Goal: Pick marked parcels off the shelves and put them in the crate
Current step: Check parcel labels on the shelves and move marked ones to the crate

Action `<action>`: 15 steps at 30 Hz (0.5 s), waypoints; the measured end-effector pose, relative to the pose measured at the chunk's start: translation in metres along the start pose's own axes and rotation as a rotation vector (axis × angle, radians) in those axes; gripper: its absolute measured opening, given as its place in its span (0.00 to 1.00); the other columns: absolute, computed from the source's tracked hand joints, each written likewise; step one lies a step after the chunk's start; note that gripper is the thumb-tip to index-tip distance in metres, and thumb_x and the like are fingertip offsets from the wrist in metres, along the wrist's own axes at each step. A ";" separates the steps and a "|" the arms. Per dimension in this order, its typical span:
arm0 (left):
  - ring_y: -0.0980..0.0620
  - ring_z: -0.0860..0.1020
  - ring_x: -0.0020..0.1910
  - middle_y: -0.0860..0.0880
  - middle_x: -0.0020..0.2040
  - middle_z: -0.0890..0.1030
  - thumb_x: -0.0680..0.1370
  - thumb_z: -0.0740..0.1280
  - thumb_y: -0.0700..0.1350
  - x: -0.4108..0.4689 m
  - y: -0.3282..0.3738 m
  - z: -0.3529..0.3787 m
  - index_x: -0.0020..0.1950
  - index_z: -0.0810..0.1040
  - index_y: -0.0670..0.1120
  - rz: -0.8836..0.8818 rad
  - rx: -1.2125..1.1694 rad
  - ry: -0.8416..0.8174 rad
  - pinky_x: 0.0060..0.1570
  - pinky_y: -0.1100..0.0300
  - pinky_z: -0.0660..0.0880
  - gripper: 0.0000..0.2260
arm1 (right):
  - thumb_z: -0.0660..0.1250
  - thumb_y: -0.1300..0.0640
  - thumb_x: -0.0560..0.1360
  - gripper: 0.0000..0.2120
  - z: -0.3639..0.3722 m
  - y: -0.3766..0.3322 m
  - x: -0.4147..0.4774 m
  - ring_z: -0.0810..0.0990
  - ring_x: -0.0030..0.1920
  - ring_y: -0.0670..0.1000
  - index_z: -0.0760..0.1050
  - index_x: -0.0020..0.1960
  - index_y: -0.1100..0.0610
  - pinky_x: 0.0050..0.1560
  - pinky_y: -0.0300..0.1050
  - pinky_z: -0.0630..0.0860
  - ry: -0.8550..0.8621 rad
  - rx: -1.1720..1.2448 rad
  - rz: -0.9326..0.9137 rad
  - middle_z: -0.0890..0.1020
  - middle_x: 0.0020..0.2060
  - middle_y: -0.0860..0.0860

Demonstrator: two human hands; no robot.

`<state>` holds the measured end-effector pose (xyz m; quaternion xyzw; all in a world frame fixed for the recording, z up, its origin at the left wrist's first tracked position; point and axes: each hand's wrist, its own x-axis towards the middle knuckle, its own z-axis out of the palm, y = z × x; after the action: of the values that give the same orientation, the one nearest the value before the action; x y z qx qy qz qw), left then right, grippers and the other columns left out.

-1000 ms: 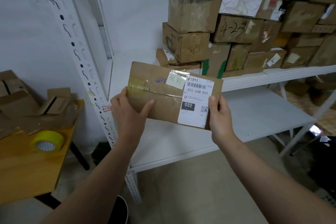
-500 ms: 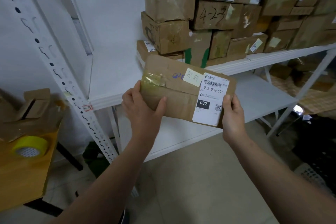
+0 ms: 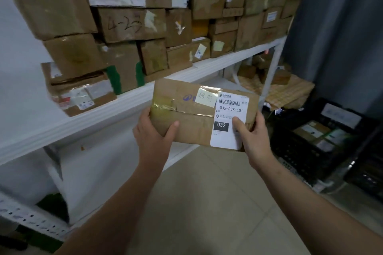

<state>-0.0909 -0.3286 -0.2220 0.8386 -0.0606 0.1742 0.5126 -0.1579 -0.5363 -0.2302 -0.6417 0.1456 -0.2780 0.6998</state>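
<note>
Shelf (image 3: pixel 124 107) white, packed with cardboard boxes (image 3: pixel 128 25); black crate (image 3: pixel 290 147) on tiled floor (image 3: pixel 207 203). Left hand (image 3: pixel 153 138), right hand (image 3: pixel 252 141): grip holding parcel (image 3: pixel 186 109).

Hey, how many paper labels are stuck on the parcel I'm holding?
2. A pale yellow handwritten note sits near the top edge of the parcel; a white barcode label covers its right part. The hidden back may carry more.

Your one view: head camera, wide-angle, facing forward and down over your forearms (image 3: pixel 128 192). Close on parcel (image 3: pixel 186 114) at mid-frame; shelf (image 3: pixel 103 114) runs off left and upward, crate (image 3: pixel 300 151) sits low right, floor (image 3: pixel 207 203) below.
</note>
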 end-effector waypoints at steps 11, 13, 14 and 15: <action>0.48 0.71 0.64 0.50 0.65 0.72 0.69 0.69 0.61 -0.024 0.069 0.184 0.70 0.66 0.57 0.030 -0.161 -0.308 0.64 0.44 0.69 0.31 | 0.70 0.59 0.75 0.25 -0.191 0.006 0.049 0.82 0.53 0.45 0.68 0.69 0.53 0.48 0.37 0.80 0.261 -0.040 0.061 0.82 0.56 0.47; 0.49 0.73 0.63 0.51 0.64 0.73 0.67 0.66 0.63 -0.030 0.078 0.217 0.71 0.65 0.56 0.032 -0.171 -0.387 0.62 0.44 0.71 0.33 | 0.71 0.60 0.74 0.24 -0.222 0.010 0.055 0.83 0.51 0.46 0.69 0.68 0.54 0.46 0.37 0.80 0.314 -0.048 0.085 0.83 0.55 0.48; 0.49 0.73 0.63 0.51 0.64 0.73 0.68 0.66 0.62 -0.031 0.082 0.234 0.71 0.65 0.55 0.037 -0.169 -0.421 0.62 0.44 0.72 0.33 | 0.71 0.61 0.74 0.22 -0.237 0.012 0.059 0.83 0.50 0.45 0.71 0.66 0.54 0.46 0.37 0.80 0.343 -0.064 0.095 0.83 0.53 0.47; 0.49 0.73 0.63 0.50 0.65 0.73 0.70 0.67 0.60 -0.031 0.087 0.251 0.72 0.65 0.54 0.048 -0.169 -0.451 0.62 0.44 0.72 0.32 | 0.71 0.62 0.74 0.21 -0.250 0.014 0.065 0.83 0.49 0.44 0.71 0.65 0.54 0.45 0.37 0.80 0.371 -0.085 0.097 0.83 0.51 0.45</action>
<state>-0.0863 -0.5929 -0.2634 0.8089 -0.2078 -0.0112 0.5499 -0.2433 -0.7780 -0.2670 -0.6008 0.3145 -0.3507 0.6458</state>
